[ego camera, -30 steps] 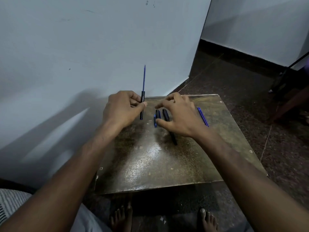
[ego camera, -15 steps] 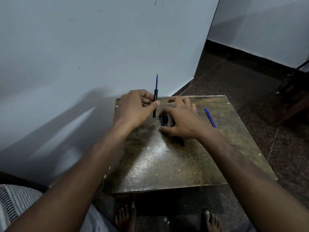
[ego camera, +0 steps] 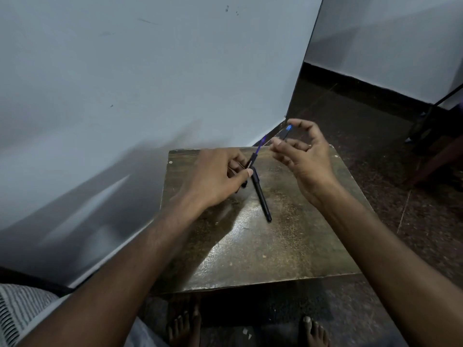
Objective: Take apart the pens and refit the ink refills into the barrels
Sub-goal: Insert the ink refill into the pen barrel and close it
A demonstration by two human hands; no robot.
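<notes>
My left hand (ego camera: 215, 177) pinches the black plastic barrel (ego camera: 251, 163), its blue refill (ego camera: 260, 142) slanting toward the blue-tipped piece (ego camera: 287, 130) my right hand (ego camera: 300, 151) grips, just beyond

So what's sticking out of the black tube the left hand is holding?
A thin blue refill pokes out of the black barrel in the left hand. How far it reaches inside is hidden by the barrel.

- The near half of my worktop (ego camera: 263, 251) lies bare, open to either hand.
- A black pen (ego camera: 261, 195) lies slantwise mid-worktop, between my hands.
- The wall (ego camera: 150, 83) closes my left side.
</notes>
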